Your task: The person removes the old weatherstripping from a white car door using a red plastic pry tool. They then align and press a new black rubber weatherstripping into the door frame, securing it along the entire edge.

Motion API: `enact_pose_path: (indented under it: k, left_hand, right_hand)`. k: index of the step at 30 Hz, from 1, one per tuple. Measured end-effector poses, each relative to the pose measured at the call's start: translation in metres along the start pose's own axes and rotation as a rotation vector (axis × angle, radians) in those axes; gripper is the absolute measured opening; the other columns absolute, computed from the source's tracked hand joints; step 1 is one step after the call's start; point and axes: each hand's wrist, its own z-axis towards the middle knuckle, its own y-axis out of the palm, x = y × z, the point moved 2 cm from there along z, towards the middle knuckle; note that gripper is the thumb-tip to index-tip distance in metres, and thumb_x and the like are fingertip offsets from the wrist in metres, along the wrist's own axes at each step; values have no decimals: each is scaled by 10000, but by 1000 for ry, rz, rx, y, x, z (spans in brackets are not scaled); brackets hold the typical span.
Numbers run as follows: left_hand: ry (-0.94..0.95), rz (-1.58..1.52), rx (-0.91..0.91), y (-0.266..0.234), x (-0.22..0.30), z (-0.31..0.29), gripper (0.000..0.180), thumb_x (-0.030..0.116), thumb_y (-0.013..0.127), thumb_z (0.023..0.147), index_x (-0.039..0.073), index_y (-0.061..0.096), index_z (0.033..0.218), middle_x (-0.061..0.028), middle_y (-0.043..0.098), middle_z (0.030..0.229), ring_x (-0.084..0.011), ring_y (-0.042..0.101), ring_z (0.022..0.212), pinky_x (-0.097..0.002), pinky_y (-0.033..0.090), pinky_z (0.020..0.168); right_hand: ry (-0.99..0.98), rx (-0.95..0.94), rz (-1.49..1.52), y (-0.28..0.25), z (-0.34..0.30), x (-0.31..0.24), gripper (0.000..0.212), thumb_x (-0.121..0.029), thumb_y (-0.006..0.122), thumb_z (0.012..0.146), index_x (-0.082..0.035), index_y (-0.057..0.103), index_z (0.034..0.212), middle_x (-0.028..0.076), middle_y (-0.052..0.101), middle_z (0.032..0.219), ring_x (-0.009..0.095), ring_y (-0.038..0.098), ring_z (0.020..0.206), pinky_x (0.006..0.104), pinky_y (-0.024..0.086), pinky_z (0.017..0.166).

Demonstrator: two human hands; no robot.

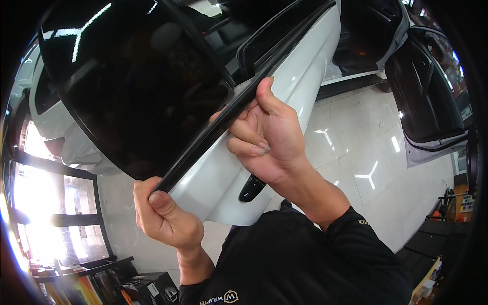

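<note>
A long black window trim strip (203,135) runs slantwise along the top of a white car door (223,175), below its dark window glass (137,96). My left hand (170,216) is closed around the strip's lower end, thumb in front and fingers behind. Farther up, my right hand (269,134) holds the same strip, with its thumb on the near side and a fingertip showing past the far edge; its other fingers are curled in. Whether the strip is seated or loose between my hands I cannot tell. A black door handle (251,188) sits under my right wrist.
Another car door (427,91) stands open at the right, beside the dark car interior (363,35). Pale glossy tiles (356,137) cover the floor. At lower left are a bright window (61,203), a shelf of books or folders (84,290) and a black box (152,290).
</note>
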Motion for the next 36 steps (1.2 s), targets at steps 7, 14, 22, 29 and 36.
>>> enact_pose_path:
  k: [7,14,22,29,36]
  left_hand:
    - [-38,4,34,0,2,3,417,329,476,1089,-28,602,914,-8,457,726,-85,407,647,-255,289,590]
    - [-71,-17,-51,-8,0,4,343,277,502,1089,-36,630,1034,35,487,783,-46,412,716,-215,291,636]
    - [-117,-85,-54,-10,-1,8,378,294,484,1095,-23,637,957,60,396,695,-25,346,659,-216,236,592]
    - [-147,-156,-12,-9,9,13,387,237,491,1075,-58,599,850,34,380,651,-54,312,622,-241,237,570]
    - [-239,-188,-2,-14,14,14,357,298,518,1079,1,666,946,42,417,664,-42,338,601,-229,270,554]
  right_hand:
    - [-39,-43,6,-2,-1,3,705,-542,206,1091,13,628,987,278,698,966,64,292,394,176,272,362]
    - [-43,-48,53,-4,0,7,699,-541,203,1092,9,623,997,274,701,969,65,300,396,174,274,362]
    - [-14,23,-57,1,0,2,653,-491,231,1103,12,640,1032,278,708,995,100,388,402,195,343,385]
    - [-749,37,-1435,-8,-33,-88,346,-235,477,1049,26,688,967,72,708,895,117,621,809,256,475,763]
    - [-1436,-531,-2085,3,-2,-88,504,-164,769,768,-61,632,1242,162,569,1257,383,503,1249,495,416,1054]
